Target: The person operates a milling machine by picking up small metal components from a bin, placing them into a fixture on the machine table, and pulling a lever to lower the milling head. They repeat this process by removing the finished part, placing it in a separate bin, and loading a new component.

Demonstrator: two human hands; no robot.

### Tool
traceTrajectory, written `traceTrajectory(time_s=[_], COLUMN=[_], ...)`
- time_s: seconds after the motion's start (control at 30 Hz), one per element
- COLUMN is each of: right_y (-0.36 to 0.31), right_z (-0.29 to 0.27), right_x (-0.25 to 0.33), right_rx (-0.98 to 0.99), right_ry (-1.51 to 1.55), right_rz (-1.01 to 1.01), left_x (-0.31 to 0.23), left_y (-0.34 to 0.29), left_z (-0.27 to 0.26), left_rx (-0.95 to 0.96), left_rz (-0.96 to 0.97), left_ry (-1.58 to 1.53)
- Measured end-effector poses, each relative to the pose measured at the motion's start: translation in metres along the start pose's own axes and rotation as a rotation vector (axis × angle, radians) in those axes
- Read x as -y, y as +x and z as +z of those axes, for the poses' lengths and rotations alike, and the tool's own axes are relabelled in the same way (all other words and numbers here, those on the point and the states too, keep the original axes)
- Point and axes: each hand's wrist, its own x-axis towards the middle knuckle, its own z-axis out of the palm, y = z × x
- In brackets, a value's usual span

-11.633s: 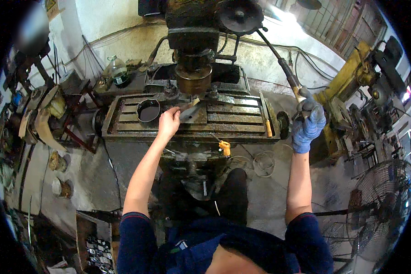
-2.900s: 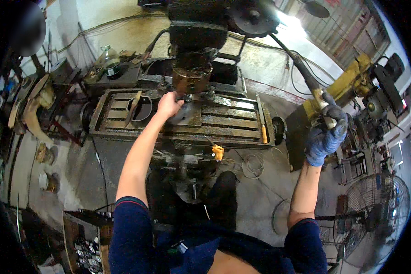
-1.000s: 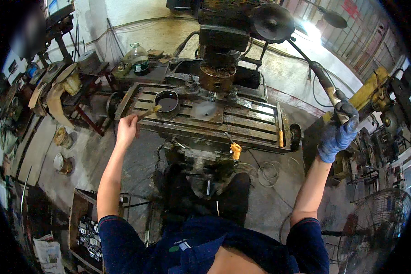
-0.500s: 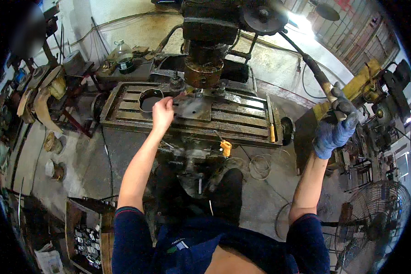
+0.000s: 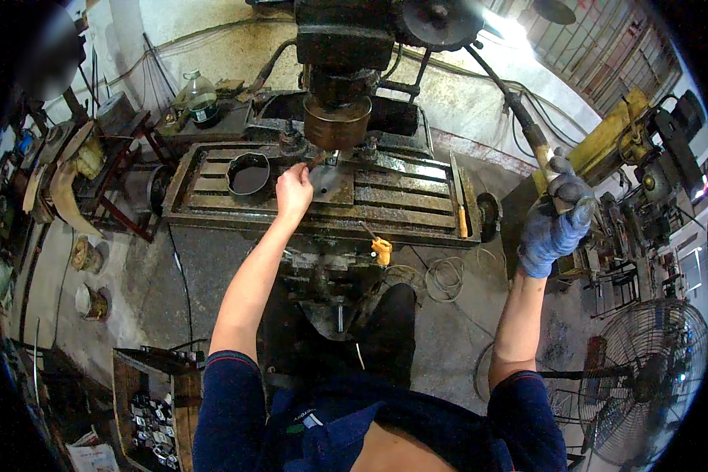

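Note:
My bare left hand [image 5: 294, 191] is closed in a pinch over the machine table [image 5: 401, 228], on a thin brownish tool that looks like a small brush [image 5: 318, 160]. Its tip points toward a small metal workpiece [image 5: 332, 158] below the round spindle head [image 5: 337, 122]. Left of this hand, an open round pan [image 5: 248, 175] of dark liquid rests on the slotted table. My right hand [image 5: 557, 220], in a blue-grey glove, is wrapped round the end of a long lever [image 5: 527, 122] rising to the machine.
A yellow-handled tool [image 5: 381, 251] sits at the table's front edge, and a file with a yellow handle [image 5: 462, 222] lies at its right end. A wooden box of metal parts [image 5: 118, 401] stands lower left, a caged fan [image 5: 645, 381] lower right. Cable coils [image 5: 444, 281] lie on the floor.
My left hand has moved right, away from the pan and nearer the spindle, with the brush-like tool. My right hand stays on the lever. The whole view has shifted slightly.

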Motion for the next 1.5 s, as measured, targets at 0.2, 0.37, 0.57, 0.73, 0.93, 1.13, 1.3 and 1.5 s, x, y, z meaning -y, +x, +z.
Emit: traceTrajectory(time_s=[0.2,0.37,0.57,0.73,0.93,1.13,1.3,1.5], right_y=[-0.006,-0.018,-0.025,-0.032,-0.039,-0.029,-0.019,-0.011], right_z=[-0.001,-0.005,-0.005,-0.01,-0.015,-0.006,-0.006,-0.003], right_x=[0.001,-0.005,-0.007,-0.013,-0.018,-0.007,-0.01,-0.002], right_rx=[0.012,-0.034,-0.028,0.023,0.045,0.013,-0.013,0.112], right_ry=[-0.056,-0.079,-0.07,-0.036,-0.01,-0.04,-0.081,-0.22], right_rz=[-0.002,0.069,0.059,0.046,0.061,0.067,0.033,-0.056], left_x=[-0.003,0.027,0.043,0.06,0.053,0.056,0.111,0.161], left_y=[-0.002,-0.005,0.009,0.0,-0.011,-0.011,-0.033,-0.099], left_z=[-0.027,-0.077,-0.136,-0.139,-0.15,-0.191,-0.253,-0.337], left_rx=[0.15,0.031,-0.17,0.009,0.022,-0.186,-0.159,-0.008], left_rz=[-0.132,0.072,0.256,0.275,0.289,0.261,-0.049,-0.241], left_ry=[-0.14,-0.037,0.35,0.658,0.627,0.466,0.437,0.576])
